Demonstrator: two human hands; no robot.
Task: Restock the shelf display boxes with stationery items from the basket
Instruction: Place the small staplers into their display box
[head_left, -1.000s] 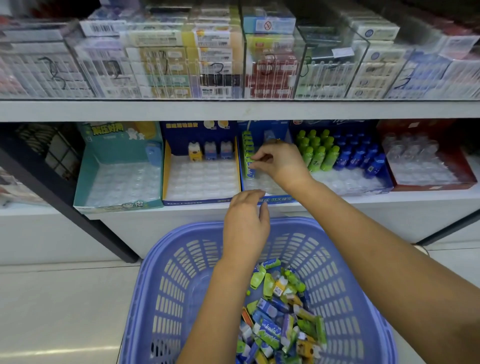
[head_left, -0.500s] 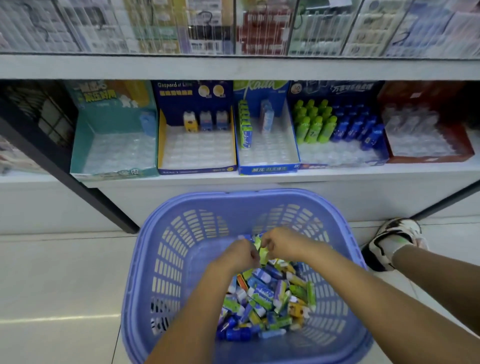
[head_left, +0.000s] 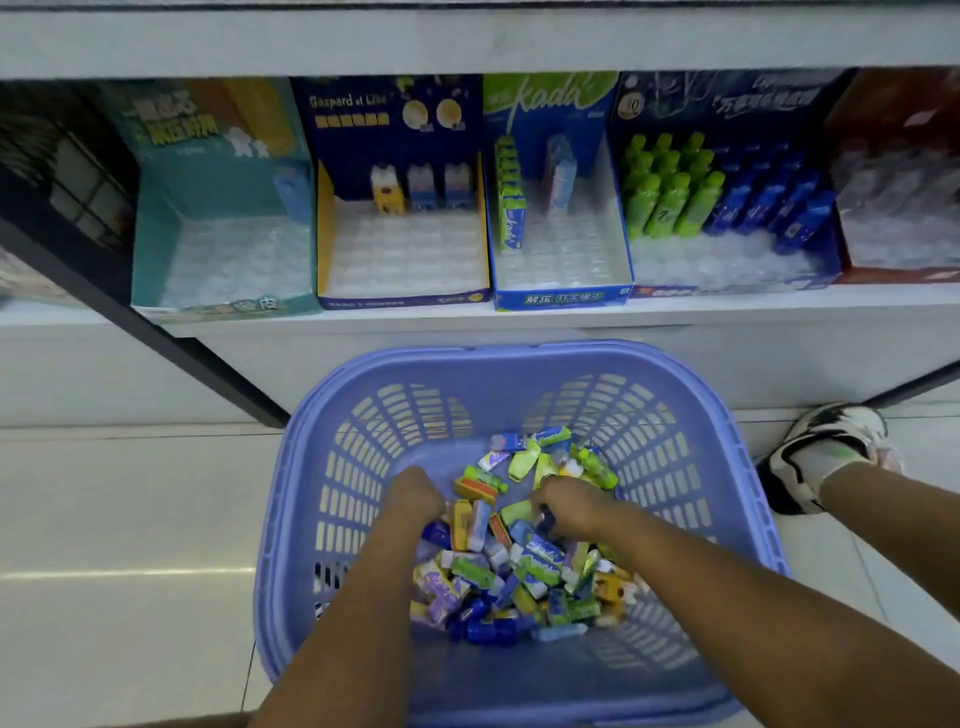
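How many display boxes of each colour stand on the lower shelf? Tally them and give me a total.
Teal display box: 1
Blue display boxes: 3
Red display box: 1
Total: 5

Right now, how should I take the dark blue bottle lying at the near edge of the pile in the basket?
Pinch the dark blue bottle across its middle, from straight above. It lies on its side, left to right, at the near edge of the pile, with bare basket floor just in front, so the near finger has room.
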